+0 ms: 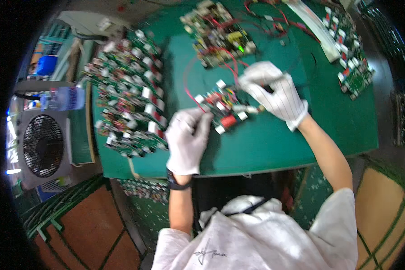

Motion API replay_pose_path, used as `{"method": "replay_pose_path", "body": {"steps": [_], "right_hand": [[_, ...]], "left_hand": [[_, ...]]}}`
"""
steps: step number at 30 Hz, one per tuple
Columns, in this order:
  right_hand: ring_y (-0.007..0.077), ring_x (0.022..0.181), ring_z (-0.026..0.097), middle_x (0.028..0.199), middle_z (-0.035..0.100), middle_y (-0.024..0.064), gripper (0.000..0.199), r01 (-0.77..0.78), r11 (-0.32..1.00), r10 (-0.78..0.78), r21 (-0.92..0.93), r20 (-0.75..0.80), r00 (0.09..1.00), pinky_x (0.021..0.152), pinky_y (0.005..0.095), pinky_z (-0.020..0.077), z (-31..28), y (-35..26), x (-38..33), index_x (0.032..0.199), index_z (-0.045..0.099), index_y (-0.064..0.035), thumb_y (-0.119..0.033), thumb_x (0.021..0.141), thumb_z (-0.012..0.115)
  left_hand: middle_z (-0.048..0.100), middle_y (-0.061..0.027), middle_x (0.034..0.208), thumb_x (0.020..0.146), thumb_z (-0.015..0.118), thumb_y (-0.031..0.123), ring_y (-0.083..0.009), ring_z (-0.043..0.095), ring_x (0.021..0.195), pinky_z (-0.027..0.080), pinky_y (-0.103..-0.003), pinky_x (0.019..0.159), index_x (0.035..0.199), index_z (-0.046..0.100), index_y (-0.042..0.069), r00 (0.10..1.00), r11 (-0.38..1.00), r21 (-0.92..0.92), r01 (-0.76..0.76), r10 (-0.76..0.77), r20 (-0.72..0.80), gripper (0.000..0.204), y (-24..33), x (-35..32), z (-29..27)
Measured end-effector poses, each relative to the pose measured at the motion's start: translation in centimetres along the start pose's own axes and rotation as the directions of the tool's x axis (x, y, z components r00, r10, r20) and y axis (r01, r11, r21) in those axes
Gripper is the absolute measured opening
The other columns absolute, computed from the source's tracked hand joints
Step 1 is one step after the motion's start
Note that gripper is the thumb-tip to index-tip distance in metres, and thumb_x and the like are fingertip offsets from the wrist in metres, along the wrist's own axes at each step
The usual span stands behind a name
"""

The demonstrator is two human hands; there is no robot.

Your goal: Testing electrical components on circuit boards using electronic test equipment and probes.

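Note:
A small green circuit board [224, 108] with white connectors and a red part lies on the green table mat, between my two white-gloved hands. My left hand [186, 135] is closed at the board's left edge, its fingertips pinching a thin red wire [190, 93]. At the board's upper right, my right hand [274, 92] is closed, thumb and fingers curled together on another red wire [235, 67]. The very tips of both hands are blurred. These wires run up to a larger yellowish board assembly [218, 36] with a lit green light.
Many green circuit boards [130, 99] stand packed in rows at the left. More boards [357, 78] line the right side, beside a long whitish strip [315, 29]. Loose red and black wires [279, 27] lie at the back. A fan [42, 144] stands left of the table.

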State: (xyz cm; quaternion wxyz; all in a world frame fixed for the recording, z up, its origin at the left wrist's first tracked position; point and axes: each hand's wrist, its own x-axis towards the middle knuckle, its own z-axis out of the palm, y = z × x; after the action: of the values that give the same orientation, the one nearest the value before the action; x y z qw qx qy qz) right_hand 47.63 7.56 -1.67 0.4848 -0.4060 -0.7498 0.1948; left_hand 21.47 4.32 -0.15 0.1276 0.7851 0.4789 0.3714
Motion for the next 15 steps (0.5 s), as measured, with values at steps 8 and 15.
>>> {"method": "replay_pose_path", "body": {"steps": [8,15], "right_hand": [[0.0296,0.094,0.069,0.093,0.073,0.0105,0.007,-0.163,0.984,0.167,0.071,-0.05,0.985,0.087,0.0416,0.055,-0.5,-0.9,-1.7,0.092,0.074,-0.0055,-0.003,0.084,0.074],[0.029,0.097,0.068,0.093,0.073,0.0097,0.008,-0.177,0.98,0.18,0.088,-0.028,0.983,0.087,0.0399,0.0544,0.0,-0.9,-0.7,0.092,0.075,-0.0047,-0.005,0.084,0.074]], "left_hand": [[0.072,-0.0106,0.095,0.089,0.078,0.013,-0.0305,0.068,0.089,0.055,-0.039,0.079,0.103,0.072,0.006,0.998,0.985,-0.166,0.047,-0.038,0.056,0.016,-0.2,-1.5,1.6],[0.074,-0.0101,0.095,0.085,0.081,0.009,-0.0279,0.069,0.087,0.056,-0.037,0.078,0.104,0.075,0.006,0.998,0.994,-0.098,0.037,-0.033,0.048,0.021,-0.6,-1.0,1.1]]}}
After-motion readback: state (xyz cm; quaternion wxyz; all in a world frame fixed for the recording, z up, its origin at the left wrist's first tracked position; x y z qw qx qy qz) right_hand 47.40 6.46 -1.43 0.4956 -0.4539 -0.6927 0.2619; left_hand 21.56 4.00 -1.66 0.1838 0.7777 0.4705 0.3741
